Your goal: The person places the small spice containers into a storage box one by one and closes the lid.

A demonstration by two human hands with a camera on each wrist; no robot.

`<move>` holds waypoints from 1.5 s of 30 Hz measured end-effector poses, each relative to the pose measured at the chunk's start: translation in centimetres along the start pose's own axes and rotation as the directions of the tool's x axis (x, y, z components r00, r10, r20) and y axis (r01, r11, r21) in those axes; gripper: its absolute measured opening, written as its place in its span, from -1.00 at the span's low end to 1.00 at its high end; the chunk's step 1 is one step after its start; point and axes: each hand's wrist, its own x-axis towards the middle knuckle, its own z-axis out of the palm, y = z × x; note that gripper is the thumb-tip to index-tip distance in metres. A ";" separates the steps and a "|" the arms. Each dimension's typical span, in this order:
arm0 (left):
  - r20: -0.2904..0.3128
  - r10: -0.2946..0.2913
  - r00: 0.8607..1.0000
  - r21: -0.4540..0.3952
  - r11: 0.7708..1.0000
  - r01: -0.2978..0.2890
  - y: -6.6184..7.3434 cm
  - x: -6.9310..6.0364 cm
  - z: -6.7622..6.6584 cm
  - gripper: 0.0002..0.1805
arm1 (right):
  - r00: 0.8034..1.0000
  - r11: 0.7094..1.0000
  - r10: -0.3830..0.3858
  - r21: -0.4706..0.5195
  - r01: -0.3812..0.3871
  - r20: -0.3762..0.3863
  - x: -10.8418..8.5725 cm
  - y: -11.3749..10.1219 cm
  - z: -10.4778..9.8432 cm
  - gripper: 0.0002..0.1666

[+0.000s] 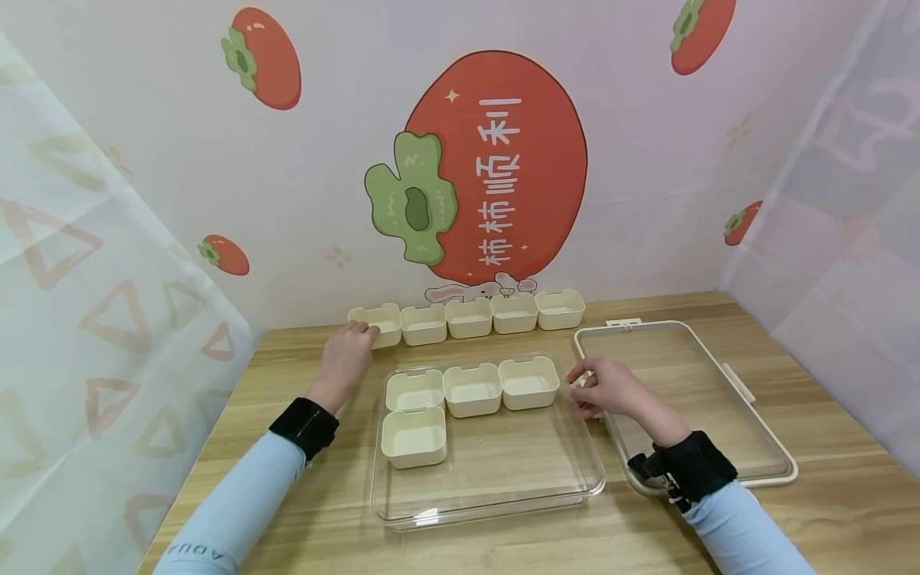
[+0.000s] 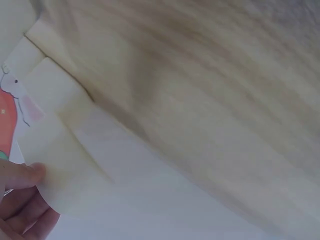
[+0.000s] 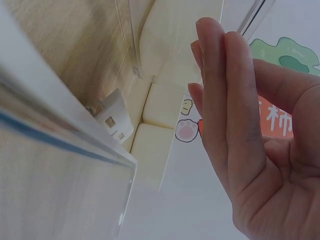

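My left hand (image 1: 348, 351) pinches the near-left wall of a cream plastic bin (image 1: 384, 323), leftmost in a back row of several like it. In the left wrist view, the thumb is on the wall of that bin (image 2: 65, 165) and the other fingers are partly hidden. A clear plastic box (image 1: 517, 479) stands in front, with three cream bins across its back and another cream bin (image 1: 414, 438) at its left side. By the box's right edge hovers my right hand (image 1: 611, 387); its fingers are extended and hold nothing, as the right wrist view shows.
A clear lid (image 1: 697, 399) with a white rim and side latches lies on the wooden table (image 1: 302, 495), right of the box. The back row of bins stands close to a printed backdrop (image 1: 323, 184). White curtain-like sheets (image 1: 108, 279) hang at the sides.
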 end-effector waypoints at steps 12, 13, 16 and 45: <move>-0.097 0.080 0.992 -0.025 0.996 -0.083 1.7 0.5 -2.0 -0.74 | 1.000 1.000 -0.003 -0.003 0.003 0.000 0.0 -0.1 0.0 -0.72; -0.098 0.085 0.992 -0.027 0.996 -0.088 1.9 0.5 -2.1 -0.74 | 1.000 1.000 -0.003 -0.004 0.003 0.000 0.0 0.0 0.0 -0.72; -0.088 0.097 0.991 -0.035 0.994 -0.100 2.6 0.6 -2.7 -0.74 | 1.000 1.000 -0.006 -0.007 0.006 0.000 0.0 0.0 0.0 -0.72; -0.095 0.201 0.975 -0.066 0.976 -0.208 7.9 0.6 -6.5 -0.73 | 1.000 1.000 -0.011 -0.008 0.011 -0.001 -0.1 0.0 0.1 -0.72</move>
